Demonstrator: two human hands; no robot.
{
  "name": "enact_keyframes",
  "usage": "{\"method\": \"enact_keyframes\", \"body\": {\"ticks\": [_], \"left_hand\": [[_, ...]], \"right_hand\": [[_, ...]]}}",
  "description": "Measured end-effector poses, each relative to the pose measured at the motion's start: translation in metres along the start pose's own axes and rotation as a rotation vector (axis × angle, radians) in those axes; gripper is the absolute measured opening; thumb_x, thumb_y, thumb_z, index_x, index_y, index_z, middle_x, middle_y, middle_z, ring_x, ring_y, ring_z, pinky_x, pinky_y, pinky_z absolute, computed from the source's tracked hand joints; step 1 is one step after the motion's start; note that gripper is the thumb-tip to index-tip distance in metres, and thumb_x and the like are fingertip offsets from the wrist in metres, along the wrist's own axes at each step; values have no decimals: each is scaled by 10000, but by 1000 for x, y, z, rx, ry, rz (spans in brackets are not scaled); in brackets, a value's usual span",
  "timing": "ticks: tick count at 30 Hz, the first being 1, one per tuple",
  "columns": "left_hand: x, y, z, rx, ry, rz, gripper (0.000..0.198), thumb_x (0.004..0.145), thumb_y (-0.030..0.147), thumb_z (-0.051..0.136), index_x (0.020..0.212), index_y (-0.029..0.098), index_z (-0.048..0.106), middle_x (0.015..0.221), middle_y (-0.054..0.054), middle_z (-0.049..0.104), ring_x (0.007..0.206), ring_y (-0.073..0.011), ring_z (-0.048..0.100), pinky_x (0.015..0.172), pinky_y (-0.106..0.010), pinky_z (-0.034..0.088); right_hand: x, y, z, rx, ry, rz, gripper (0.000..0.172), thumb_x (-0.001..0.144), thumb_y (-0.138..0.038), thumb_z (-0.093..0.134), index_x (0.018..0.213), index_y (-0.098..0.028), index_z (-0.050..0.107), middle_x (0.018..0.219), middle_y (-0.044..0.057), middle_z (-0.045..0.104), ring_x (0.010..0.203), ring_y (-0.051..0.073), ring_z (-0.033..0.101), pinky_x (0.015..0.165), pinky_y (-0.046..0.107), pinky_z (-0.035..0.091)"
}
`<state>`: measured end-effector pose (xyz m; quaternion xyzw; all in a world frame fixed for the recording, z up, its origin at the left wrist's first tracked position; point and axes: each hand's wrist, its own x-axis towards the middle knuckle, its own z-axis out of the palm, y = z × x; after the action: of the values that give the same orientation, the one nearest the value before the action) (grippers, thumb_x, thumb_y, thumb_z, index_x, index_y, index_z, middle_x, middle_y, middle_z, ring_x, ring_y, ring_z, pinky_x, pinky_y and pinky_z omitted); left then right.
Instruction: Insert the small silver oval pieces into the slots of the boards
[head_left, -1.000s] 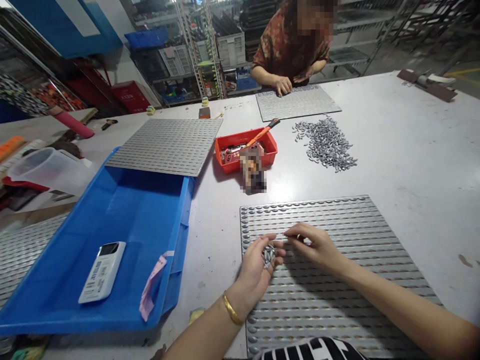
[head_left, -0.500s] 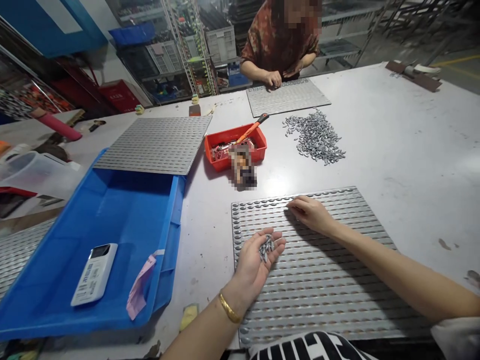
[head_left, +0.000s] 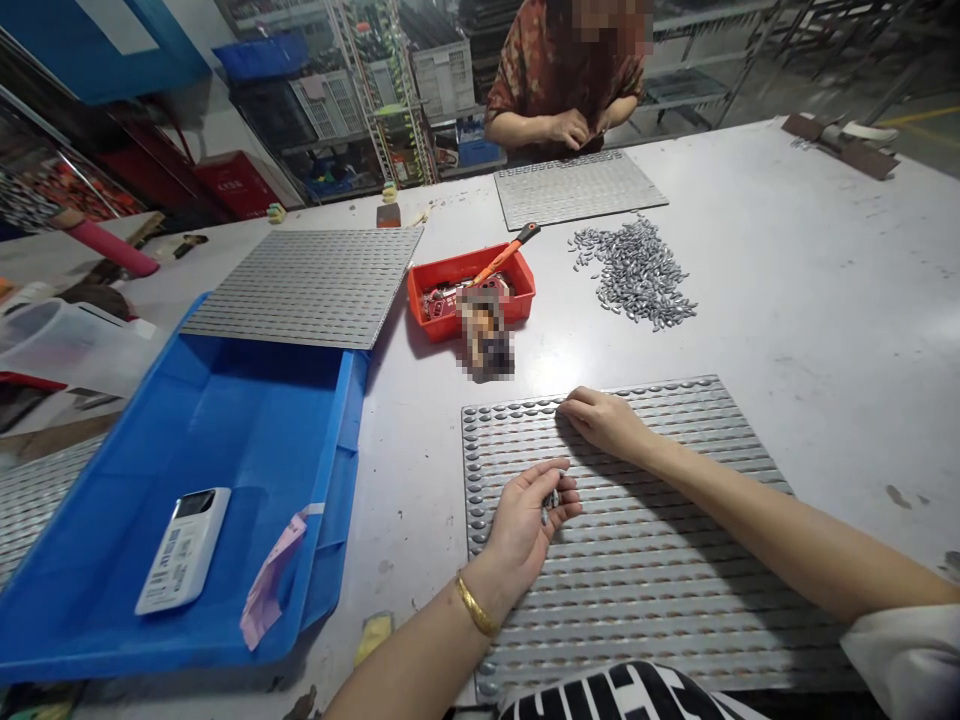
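A slotted grey metal plate lies in front of me, with oval metal pieces seated along its far edge and down its left edge. My left hand is curled palm up above the plate's left part, holding several small grey metal pieces. Over the top row, my right hand has its fingertips pinched together at the plate's far edge; whatever lies between them is hidden. A loose pile of the same pieces rests on the white table beyond the plate.
A blue bin at the left holds a white device, and another slotted plate lies across its far end. A red tray with an orange-handled tool stands mid-table. Across it, a person works over a plate.
My left hand has curled its fingers further around the pieces and shifted slightly right. My right hand has moved a little left along the top row. The other person's hands have come closer together.
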<state>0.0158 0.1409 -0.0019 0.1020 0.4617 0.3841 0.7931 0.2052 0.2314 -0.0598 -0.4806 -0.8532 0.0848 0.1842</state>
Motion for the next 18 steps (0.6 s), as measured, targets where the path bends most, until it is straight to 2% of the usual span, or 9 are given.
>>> {"method": "enact_keyframes", "body": {"ticks": [5, 9, 13, 15, 18], "left_hand": [[3, 0, -8, 12, 15, 17, 222, 804, 177, 628, 1002, 90, 676, 789, -65, 637, 659, -99, 593, 631, -219, 521], [3, -2, -12, 19, 17, 54, 200, 763, 182, 692, 946, 119, 644, 782, -65, 658, 668, -111, 606, 644, -231, 522], [3, -1, -14, 20, 19, 90, 212, 728, 214, 741, 885, 138, 620, 788, -63, 668, 684, -116, 618, 652, -232, 521], [4, 0, -15, 18, 18, 107, 221, 717, 207, 751, 885, 134, 627, 760, -45, 653, 670, -101, 602, 643, -216, 513], [5, 0, -16, 15, 20, 128, 226, 703, 191, 758, 881, 135, 630, 716, -21, 629, 654, -88, 585, 632, -198, 502]], "right_hand": [[0, 1, -2, 5, -40, -17, 263, 922, -161, 420, 926, -176, 683, 933, 90, 626, 755, 156, 564, 640, 241, 386], [2, 0, -5, 57, -29, -12, 269, 930, -165, 408, 944, -176, 677, 945, 96, 630, 759, 166, 582, 646, 255, 416], [-5, -15, -17, 155, 19, 2, 245, 945, -221, 422, 1042, -179, 642, 1004, 96, 639, 813, 166, 611, 678, 259, 471], [-12, -31, -26, 295, 15, 21, 214, 936, -274, 470, 1045, -189, 634, 983, 77, 652, 792, 151, 618, 649, 243, 487], [-24, -57, -35, 671, -59, 90, 172, 908, -305, 537, 970, -204, 661, 877, 45, 671, 757, 145, 619, 606, 233, 482]]}}
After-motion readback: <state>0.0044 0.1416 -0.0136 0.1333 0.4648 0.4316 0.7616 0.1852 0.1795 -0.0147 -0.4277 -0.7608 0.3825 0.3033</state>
